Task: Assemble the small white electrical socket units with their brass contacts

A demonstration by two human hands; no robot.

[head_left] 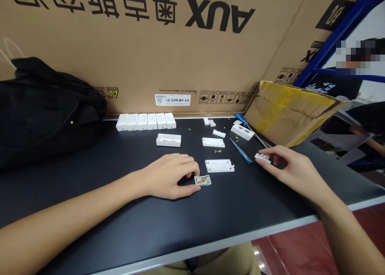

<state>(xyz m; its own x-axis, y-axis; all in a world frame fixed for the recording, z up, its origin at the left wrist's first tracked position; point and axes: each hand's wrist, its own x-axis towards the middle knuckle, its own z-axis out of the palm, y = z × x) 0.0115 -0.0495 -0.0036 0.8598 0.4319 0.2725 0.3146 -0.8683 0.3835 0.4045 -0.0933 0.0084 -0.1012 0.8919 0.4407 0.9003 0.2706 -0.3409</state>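
My left hand rests on the dark table, thumb and fingers closed on the left end of a small white plastic housing with brass contacts inside. Farther right, my right hand pinches a small white plastic piece between thumb and fingers, low over the table. Between the hands lie a flat white plate and a second white plate behind it. A loose brass contact sits between these plates. A blue-handled screwdriver points away, left of my right hand.
Several white boxed units stand in a row at the back. One white case lies before them, another white case toward the right. A second screwdriver leans near a taped carton. A black bag fills the left.
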